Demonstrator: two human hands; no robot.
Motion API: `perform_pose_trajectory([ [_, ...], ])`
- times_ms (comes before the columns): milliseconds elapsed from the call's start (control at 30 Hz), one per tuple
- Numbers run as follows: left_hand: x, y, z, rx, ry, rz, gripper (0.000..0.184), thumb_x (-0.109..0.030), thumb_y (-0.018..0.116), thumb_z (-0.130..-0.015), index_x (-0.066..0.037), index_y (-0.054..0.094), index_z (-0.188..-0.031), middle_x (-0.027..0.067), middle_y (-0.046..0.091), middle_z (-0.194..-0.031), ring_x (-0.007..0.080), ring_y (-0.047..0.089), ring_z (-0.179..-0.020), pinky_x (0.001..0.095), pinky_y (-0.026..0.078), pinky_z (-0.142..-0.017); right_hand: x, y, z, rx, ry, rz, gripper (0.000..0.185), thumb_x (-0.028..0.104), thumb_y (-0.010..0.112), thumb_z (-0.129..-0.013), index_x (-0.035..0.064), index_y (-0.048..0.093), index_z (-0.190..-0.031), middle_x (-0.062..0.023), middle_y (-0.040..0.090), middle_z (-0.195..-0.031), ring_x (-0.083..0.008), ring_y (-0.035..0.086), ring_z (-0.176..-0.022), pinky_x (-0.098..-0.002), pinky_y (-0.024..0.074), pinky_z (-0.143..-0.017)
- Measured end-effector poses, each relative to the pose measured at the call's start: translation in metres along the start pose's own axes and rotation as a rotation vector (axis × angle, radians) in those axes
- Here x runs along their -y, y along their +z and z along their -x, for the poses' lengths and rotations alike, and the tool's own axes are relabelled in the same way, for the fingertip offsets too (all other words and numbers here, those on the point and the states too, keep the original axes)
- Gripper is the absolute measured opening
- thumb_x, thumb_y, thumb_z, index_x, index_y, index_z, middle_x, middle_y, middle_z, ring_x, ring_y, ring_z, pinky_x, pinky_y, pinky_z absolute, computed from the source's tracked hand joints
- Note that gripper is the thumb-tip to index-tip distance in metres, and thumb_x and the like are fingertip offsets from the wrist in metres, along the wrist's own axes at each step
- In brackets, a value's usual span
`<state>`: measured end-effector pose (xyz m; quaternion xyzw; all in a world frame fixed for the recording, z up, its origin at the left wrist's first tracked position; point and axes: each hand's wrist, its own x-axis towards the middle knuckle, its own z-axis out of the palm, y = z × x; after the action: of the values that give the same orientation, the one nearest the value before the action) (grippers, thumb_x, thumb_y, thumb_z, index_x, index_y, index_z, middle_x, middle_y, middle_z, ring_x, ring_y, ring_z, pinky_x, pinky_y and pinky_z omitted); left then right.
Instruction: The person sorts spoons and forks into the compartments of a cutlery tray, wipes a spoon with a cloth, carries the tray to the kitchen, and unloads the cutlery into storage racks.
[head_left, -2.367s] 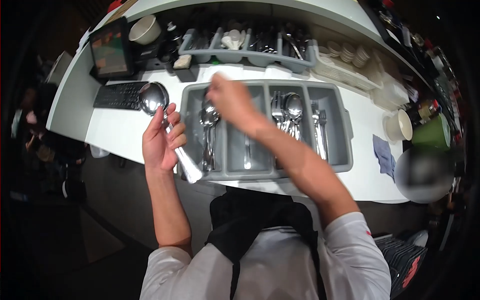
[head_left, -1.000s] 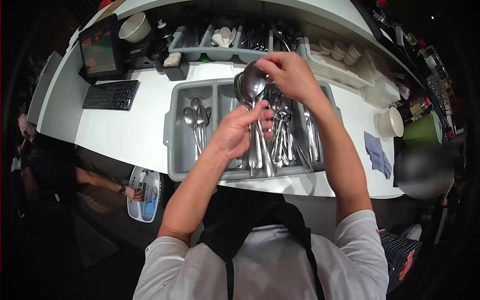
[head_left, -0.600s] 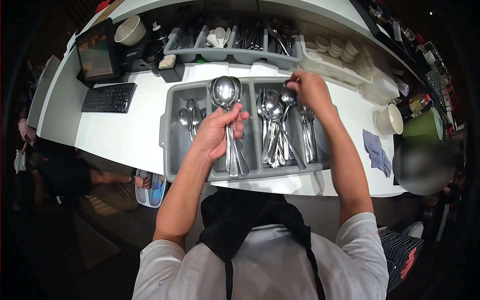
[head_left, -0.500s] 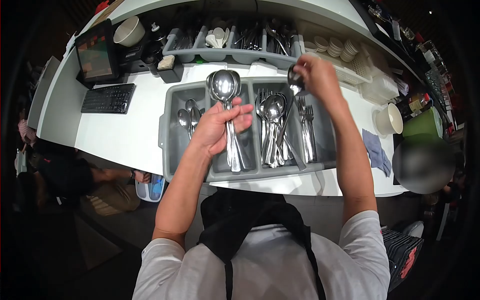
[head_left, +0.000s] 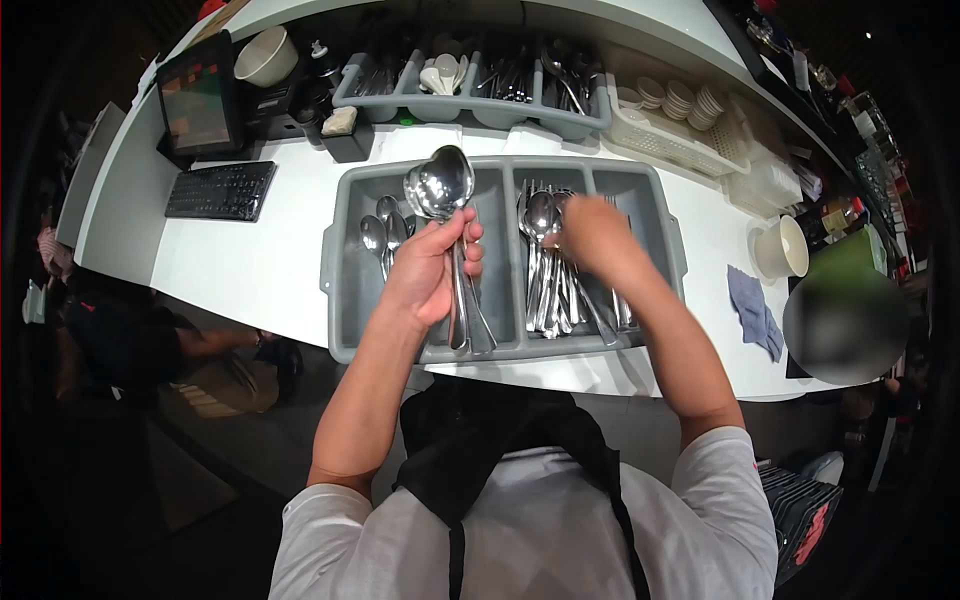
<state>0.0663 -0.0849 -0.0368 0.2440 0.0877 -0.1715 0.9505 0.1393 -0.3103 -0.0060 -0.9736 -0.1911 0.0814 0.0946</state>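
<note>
My left hand [head_left: 428,268] is closed round a bundle of large metal spoons [head_left: 440,183], held upright above the second compartment of a grey cutlery tray [head_left: 508,230]. Over the third compartment, my right hand [head_left: 600,238] reaches into a pile of mixed spoons and forks [head_left: 550,290]. Its fingers are blurred and partly hidden, so I cannot see whether anything is between them. Several smaller spoons [head_left: 385,235] lie in the leftmost compartment. Forks [head_left: 622,305] in the rightmost one are mostly covered by my right forearm.
Behind the tray stands a second cutlery holder [head_left: 475,104], with a basket of white cups [head_left: 690,148] beside it. A keyboard [head_left: 220,190] and a screen [head_left: 200,95] are on the left. To the right are a blue cloth [head_left: 754,310] and a white tub [head_left: 780,248].
My right hand has come down from above the tray's far edge, where it held a spoon, to the mixed pile. The spoons in my left hand have tilted slightly left.
</note>
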Motion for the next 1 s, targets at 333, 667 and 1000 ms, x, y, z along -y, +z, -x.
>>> perform_pose_trajectory([
  [333,0.007,0.004,0.004,-0.113,0.007,-0.021,0.025,-0.016,0.054,-0.099,-0.001,0.051,-0.119,0.0231,0.059,-0.123,0.0347,0.060,-0.114,0.0585,0.051,-0.096,-0.003,-0.044,0.022,-0.122,0.111,0.017,0.028,0.023,0.070,-0.084,-0.0039,0.070,-0.080,-0.0246,0.067,-0.079,-0.0402,0.067,-0.077,-0.0465,0.0533,-0.072],
  [667,0.023,-0.004,0.005,-0.031,-0.090,-0.024,0.012,-0.018,0.056,-0.099,-0.008,0.050,-0.102,0.0048,0.059,-0.096,0.0127,0.057,-0.075,0.0280,0.049,-0.063,0.005,-0.003,-0.011,-0.260,0.139,-0.157,0.037,0.033,0.072,-0.084,-0.0037,0.064,-0.083,-0.0231,0.067,-0.075,-0.0405,0.067,-0.075,-0.0470,0.0519,-0.068],
  [1000,-0.057,-0.024,0.069,-0.057,0.281,0.123,0.013,-0.020,0.049,-0.103,-0.007,0.047,-0.101,0.0023,0.053,-0.091,0.0095,0.046,-0.067,0.0249,0.044,-0.058,0.003,0.050,-0.022,-0.359,0.046,-0.012,0.036,0.019,0.076,-0.077,-0.0030,0.054,-0.096,-0.0228,0.063,-0.087,-0.0410,0.065,-0.082,-0.0497,0.0532,-0.071],
])
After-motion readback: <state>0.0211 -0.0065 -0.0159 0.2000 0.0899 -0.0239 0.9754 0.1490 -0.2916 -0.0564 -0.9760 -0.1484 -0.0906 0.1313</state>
